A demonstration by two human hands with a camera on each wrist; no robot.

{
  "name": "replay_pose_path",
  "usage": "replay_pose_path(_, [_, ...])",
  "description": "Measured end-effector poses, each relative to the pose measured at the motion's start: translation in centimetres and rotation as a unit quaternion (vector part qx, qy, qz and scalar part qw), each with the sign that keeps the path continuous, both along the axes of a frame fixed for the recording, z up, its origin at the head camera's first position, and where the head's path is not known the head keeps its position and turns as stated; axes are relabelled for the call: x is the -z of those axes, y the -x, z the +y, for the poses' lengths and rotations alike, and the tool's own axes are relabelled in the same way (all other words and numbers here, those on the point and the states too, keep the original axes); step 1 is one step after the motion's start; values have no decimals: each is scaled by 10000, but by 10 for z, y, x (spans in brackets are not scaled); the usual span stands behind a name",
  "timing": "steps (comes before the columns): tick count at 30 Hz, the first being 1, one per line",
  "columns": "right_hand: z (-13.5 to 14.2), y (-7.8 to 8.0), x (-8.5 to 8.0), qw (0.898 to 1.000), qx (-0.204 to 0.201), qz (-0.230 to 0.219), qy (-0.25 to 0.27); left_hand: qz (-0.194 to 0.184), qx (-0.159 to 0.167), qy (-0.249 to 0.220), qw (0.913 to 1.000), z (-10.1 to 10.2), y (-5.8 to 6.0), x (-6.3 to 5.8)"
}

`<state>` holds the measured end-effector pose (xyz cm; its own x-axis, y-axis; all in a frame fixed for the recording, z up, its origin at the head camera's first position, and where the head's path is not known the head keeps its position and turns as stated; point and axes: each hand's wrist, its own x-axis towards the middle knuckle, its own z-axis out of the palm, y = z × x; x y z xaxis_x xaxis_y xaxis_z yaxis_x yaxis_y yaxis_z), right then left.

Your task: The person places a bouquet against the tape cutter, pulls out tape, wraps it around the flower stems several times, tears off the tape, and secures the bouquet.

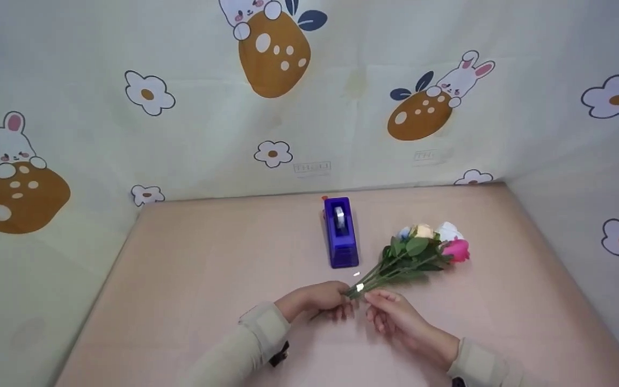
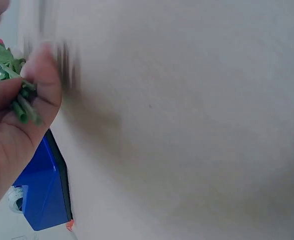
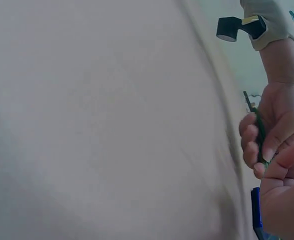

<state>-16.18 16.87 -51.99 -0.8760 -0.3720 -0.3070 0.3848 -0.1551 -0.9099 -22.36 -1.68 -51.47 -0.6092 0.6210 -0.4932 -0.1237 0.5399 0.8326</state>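
Observation:
A bouquet of artificial flowers (image 1: 414,250), with pink, white, cream and blue blooms and green leaves, lies slanted with its heads to the right. My left hand (image 1: 324,296) grips the lower stems; the cut green ends (image 2: 22,111) poke out of the curled fingers in the left wrist view. Around the stems sits a shiny piece of clear tape (image 1: 360,287). Just right of it, my right hand (image 1: 398,318) has thumb and forefinger pinched together at the tape's edge, other fingers curled. In the right wrist view its fingertips (image 3: 289,155) overlap the left hand.
Behind the hands stands a blue-purple tape dispenser (image 1: 342,234) with a roll of tape (image 1: 340,217) in it. A small shiny scrap (image 1: 356,274) shows between dispenser and stems. Patterned cloth (image 1: 342,118) walls the pinkish table (image 1: 196,258) at the back and sides.

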Motion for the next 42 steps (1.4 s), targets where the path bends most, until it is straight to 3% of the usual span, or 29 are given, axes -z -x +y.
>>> replay_pose_path(6, [-4,-5,14,9994,-78,-328,33,-447,-623,-592,9953,2,-3,-2])
replay_pose_path(10, [-7,-5,15,9992,-147,-340,-123,-514,-901,-772,9916,5,-2,-4])
replay_pose_path(15, [-9,-6,19,9983,-282,-433,-283,237,-965,-631,9930,6,-1,-3])
replay_pose_path(19, [-9,-5,21,9965,-421,-646,-322,972,-1023,-468,9889,9,-3,-2])
replay_pose_path(22, [-8,-4,22,9952,-475,-796,-310,1321,-914,-375,9863,13,-5,-5])
replay_pose_path(26, [-4,-1,22,9950,-412,-865,-294,1477,-696,-417,9857,16,-5,-12])
replay_pose_path(30, [-1,0,22,9959,-345,-743,-390,1466,-684,-524,9854,18,-5,-15])
replay_pose_path(36, [0,1,19,9969,-187,-597,-470,2164,-723,-354,9730,22,-5,-14])
replay_pose_path(39, [2,0,16,9918,-669,-823,-716,2328,-730,-265,9694,23,-6,-13])
replay_pose_path(42, [6,-3,7,9736,-1864,-764,-1071,2407,-758,-133,9676,22,-8,-12])
